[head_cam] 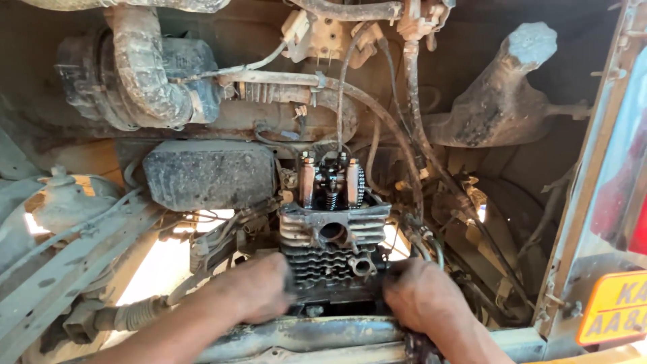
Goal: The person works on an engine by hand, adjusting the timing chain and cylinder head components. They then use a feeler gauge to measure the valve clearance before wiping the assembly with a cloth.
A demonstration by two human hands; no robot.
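A grimy finned engine cylinder head (333,232) sits in the middle of a dusty vehicle engine bay, its open top showing valve springs and rockers (330,180). My left hand (253,290) presses against the left lower side of the finned block. At the block's lower right my right hand (418,296) grips it, beside a round port (362,267). Both hands are greasy and slightly blurred. What the fingers hold beneath the block is hidden.
A ribbed air hose (145,64) and black box (209,174) lie at upper left. Cables and hoses (404,135) hang around the head. A metal frame bar (303,334) crosses below my hands. The vehicle's body edge with a yellow plate (617,307) stands at right.
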